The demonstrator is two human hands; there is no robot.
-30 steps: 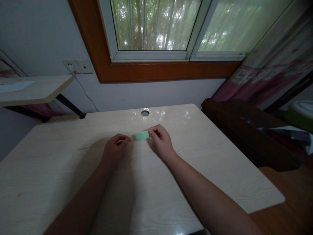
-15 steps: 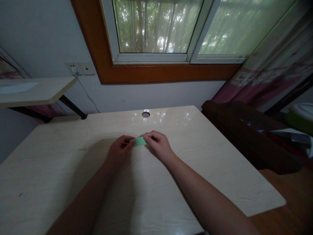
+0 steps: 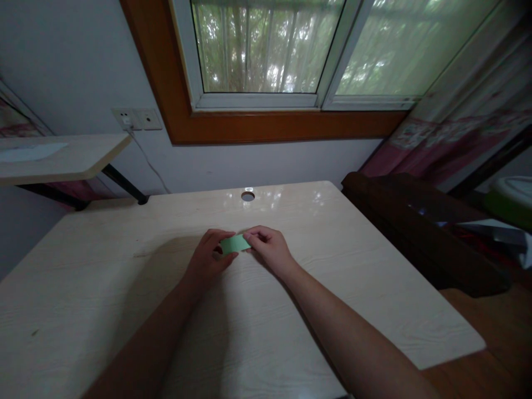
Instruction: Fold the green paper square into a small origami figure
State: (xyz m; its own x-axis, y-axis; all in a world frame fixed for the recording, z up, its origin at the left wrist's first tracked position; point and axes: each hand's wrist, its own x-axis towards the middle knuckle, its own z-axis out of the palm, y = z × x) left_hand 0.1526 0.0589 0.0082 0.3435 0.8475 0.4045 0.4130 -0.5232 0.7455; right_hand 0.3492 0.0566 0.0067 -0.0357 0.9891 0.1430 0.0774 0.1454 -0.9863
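Green strip (image 3: 235,244) between hands (image 3: 272,249), pinched by right.

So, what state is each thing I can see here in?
Green strip, flat-looking, between both hands
Right hand, pinching the strip's right end
Left hand, thumb and finger spread at the strip's left end
Left socket, plugged in
Right socket, unused
Right curtain, drawn aside
Window, open or shut unclear
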